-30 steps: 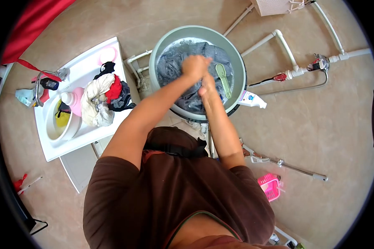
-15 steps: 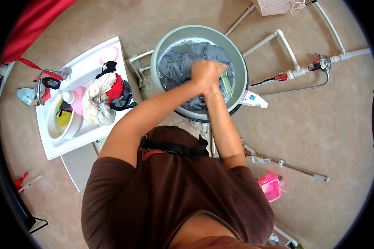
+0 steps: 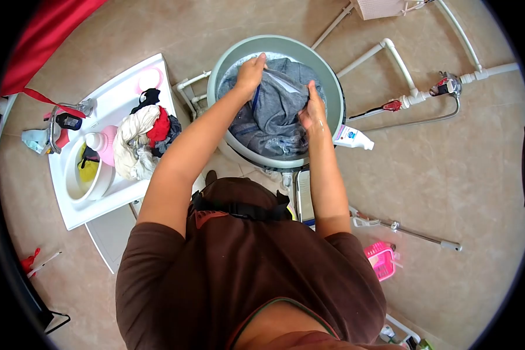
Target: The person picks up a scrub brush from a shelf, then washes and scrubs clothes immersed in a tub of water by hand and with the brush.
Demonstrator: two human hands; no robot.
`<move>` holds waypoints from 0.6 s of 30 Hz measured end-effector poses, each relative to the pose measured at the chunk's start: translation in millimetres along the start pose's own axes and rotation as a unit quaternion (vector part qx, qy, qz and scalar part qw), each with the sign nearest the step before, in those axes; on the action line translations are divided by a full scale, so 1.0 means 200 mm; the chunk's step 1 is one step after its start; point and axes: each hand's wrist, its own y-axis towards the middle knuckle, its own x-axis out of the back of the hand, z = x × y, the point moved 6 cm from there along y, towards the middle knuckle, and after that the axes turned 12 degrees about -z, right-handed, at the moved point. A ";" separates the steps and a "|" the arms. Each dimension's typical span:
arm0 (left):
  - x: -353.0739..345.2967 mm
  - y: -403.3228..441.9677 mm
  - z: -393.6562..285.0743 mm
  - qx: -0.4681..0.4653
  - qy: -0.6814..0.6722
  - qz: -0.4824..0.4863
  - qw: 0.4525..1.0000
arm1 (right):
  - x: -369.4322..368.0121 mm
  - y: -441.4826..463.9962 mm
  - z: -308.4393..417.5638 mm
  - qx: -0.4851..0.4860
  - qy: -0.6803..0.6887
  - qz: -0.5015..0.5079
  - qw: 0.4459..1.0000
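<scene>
Wet grey cloth lies bunched in a round grey-green tub with suds along its inner edge. My left hand is closed on the cloth at the upper left, fingers wrapped round its edge. On the right side of the cloth, my right hand grips another part of it, thumb pointing up. Between the two hands the cloth is spread and raised, showing a pale strip and a dark blue line. The green brush seen earlier is hidden now.
A white bottle stands beside the tub's right rim. To the left, a white sink holds piled clothes, a pink bottle and a white bowl. White pipes run along the right wall.
My hands were together over the tub; they have moved apart and now hold the grey cloth up between them. The green brush has gone out of sight.
</scene>
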 end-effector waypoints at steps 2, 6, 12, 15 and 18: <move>0.00 0.02 0.02 0.002 0.041 0.013 0.999 | -0.03 0.05 0.03 0.071 -0.092 0.005 0.993; -0.09 0.01 0.21 -0.132 0.350 0.064 0.925 | 0.01 0.34 -0.14 0.210 -0.364 -0.006 0.907; -0.22 -0.01 0.41 -0.241 0.535 0.092 0.805 | 0.01 0.50 -0.40 0.288 -0.678 -0.033 0.675; -0.20 -0.08 0.26 -0.188 0.433 0.092 0.877 | 0.06 0.56 -0.39 0.239 -0.440 -0.014 0.866; -0.29 -0.31 -0.06 -0.286 0.367 0.097 0.880 | 0.01 0.55 -0.48 -0.148 0.097 0.057 0.983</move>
